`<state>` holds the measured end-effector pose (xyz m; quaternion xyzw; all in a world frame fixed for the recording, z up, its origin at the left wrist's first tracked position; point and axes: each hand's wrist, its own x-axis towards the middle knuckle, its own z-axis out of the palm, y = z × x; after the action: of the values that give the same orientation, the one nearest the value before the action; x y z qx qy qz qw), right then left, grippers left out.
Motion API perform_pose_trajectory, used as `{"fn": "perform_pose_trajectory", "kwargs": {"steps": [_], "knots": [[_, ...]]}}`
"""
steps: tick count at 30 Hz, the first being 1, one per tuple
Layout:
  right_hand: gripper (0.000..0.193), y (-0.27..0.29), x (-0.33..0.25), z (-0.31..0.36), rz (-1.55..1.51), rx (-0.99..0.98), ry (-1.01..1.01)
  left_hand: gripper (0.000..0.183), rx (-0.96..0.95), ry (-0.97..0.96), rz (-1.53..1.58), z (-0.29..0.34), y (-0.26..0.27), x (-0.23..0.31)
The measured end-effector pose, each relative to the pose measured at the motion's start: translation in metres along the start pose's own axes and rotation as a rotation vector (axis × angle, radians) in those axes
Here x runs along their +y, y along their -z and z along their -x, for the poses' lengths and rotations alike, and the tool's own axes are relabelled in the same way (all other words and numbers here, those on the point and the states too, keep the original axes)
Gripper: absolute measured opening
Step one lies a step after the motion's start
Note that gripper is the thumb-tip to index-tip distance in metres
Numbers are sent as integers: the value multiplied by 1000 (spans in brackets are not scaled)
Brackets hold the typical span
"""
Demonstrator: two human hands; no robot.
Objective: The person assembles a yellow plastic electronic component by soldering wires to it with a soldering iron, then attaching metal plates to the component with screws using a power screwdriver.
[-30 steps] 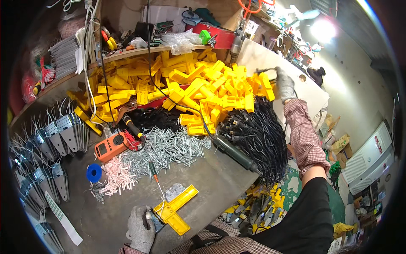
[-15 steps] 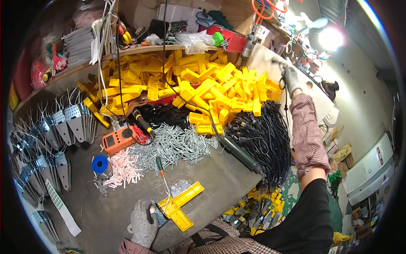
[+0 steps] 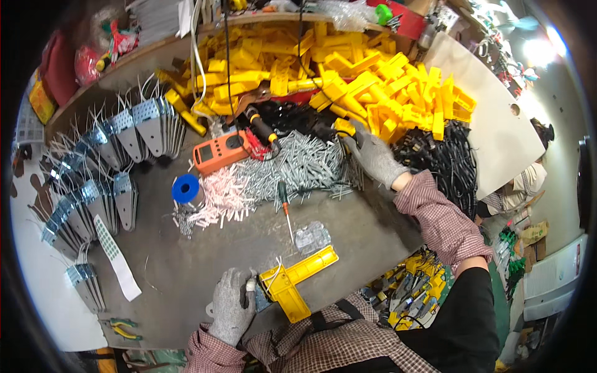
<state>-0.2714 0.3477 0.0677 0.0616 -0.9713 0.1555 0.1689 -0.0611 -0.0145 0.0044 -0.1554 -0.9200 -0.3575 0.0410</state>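
My left hand (image 3: 233, 304), in a grey glove, grips a metal bracket (image 3: 263, 293) at the left end of a yellow T-shaped plastic housing (image 3: 289, 287). A white wire (image 3: 273, 273) lies over the housing, whose open ribbed side faces up. My gloved right hand (image 3: 376, 160) reaches forward over the right edge of a heap of silver screws (image 3: 292, 165). Its fingers are curled near a small yellow part (image 3: 344, 127), and what they hold is hidden. A screwdriver (image 3: 285, 208) lies above the housing, beside a clear crumpled piece (image 3: 312, 237).
Yellow housings (image 3: 373, 74) are heaped at the back, black cables (image 3: 457, 149) at right. Metal brackets (image 3: 127, 140) stand in rows at left. An orange meter (image 3: 219, 154), a blue-rimmed spool (image 3: 186, 188), pale pink sleeves (image 3: 224, 193) and pliers (image 3: 125, 328) lie on the table.
My right hand has come back from the pale board at far right to the screws and cables. The view has shifted. My left hand stays at the bracket and housing.
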Motion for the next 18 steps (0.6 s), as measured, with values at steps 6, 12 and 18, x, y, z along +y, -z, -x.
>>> {"fn": "perform_pose_trajectory", "kwargs": {"steps": [6, 12, 18], "knots": [[26, 34, -84, 63, -256, -272, 629, 18, 45, 29, -76, 0, 3, 0], [22, -54, -188, 51, -193, -153, 811, 21, 77, -9, -19, 2, -2, -4], [33, -42, -187, 49, -931, -814, 250, 27, 265, 149, 486, 8, 19, -2]]}}
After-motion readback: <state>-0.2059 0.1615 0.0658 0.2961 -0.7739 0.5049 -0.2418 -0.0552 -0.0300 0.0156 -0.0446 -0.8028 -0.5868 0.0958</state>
